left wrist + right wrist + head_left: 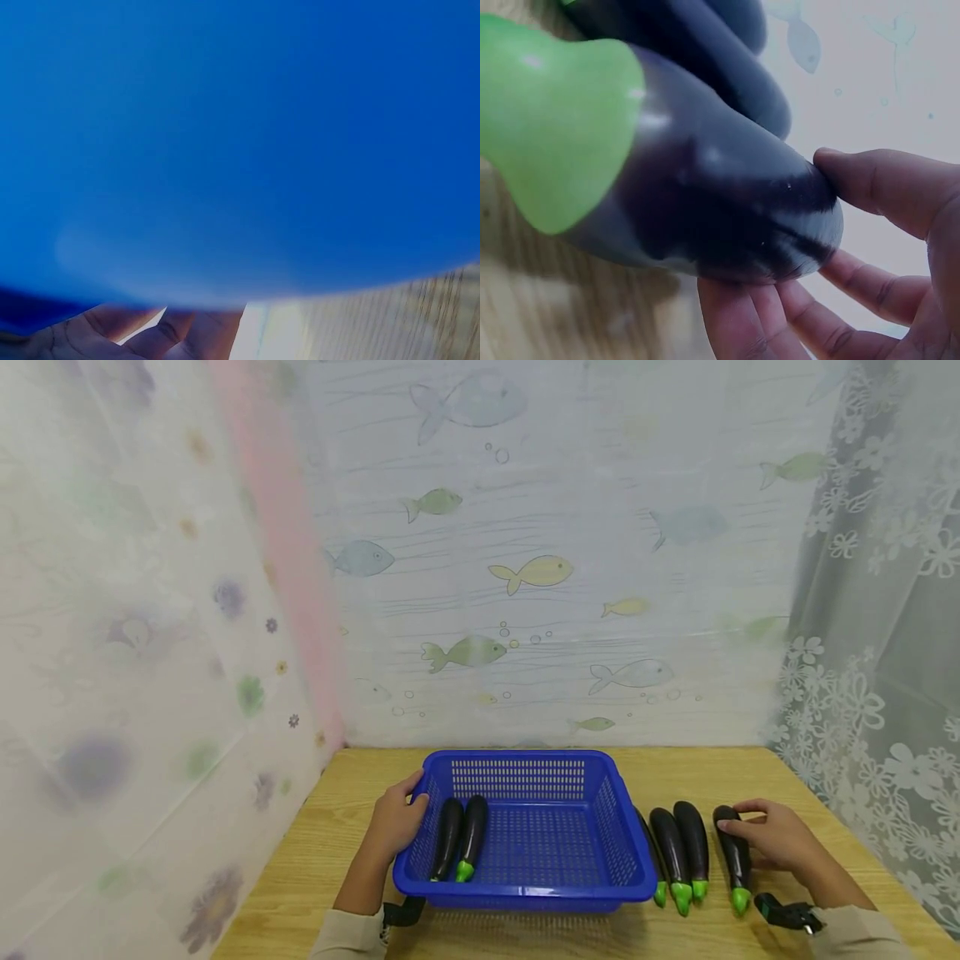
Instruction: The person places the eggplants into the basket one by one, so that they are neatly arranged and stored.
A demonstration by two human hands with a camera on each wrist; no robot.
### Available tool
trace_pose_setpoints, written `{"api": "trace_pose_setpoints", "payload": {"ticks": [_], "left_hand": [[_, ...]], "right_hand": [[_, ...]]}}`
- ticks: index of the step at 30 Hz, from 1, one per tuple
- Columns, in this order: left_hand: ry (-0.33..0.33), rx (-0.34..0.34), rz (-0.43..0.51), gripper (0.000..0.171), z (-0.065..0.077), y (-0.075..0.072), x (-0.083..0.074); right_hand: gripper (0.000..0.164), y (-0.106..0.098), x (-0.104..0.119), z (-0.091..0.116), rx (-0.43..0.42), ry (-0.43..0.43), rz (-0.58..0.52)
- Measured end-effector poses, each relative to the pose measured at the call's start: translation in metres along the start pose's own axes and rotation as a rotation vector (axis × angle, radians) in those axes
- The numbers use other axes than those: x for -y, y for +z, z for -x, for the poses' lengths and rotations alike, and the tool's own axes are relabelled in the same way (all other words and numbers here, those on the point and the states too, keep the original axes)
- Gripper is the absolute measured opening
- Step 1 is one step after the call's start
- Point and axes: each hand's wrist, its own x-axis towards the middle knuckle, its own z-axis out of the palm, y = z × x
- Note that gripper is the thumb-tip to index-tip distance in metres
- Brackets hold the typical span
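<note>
A blue plastic basket with slotted sides stands on the wooden table. My left hand holds its left rim, thumb on top; in the left wrist view blue plastic hides most of that hand. Two dark eggplants lie inside along the left wall, the inner eggplant next to the outer eggplant. To the right of the basket, my right hand grips another eggplant by its rounded end. Its green cap points toward me, and thumb and fingers press opposite sides of the dark skin.
Three more eggplants lie between the basket and my right hand: a middle eggplant, a right eggplant, and one partly hidden by the basket's wall. A fish-patterned curtain hangs behind the table, with more curtains at both sides.
</note>
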Motion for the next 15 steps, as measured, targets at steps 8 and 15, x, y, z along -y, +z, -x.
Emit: {"api": "trace_pose_setpoints", "payload": {"ticks": [8, 15], "left_hand": [[-0.005, 0.004, 0.004, 0.056, 0.0, 0.0, 0.0], [-0.006, -0.005, 0.006, 0.056, -0.001, -0.001, 0.001]], "right_hand": [[0.088, -0.004, 0.014, 0.003, -0.002, -0.018, -0.027], [0.085, -0.007, 0.023, 0.005, -0.007, -0.056, -0.04]]}}
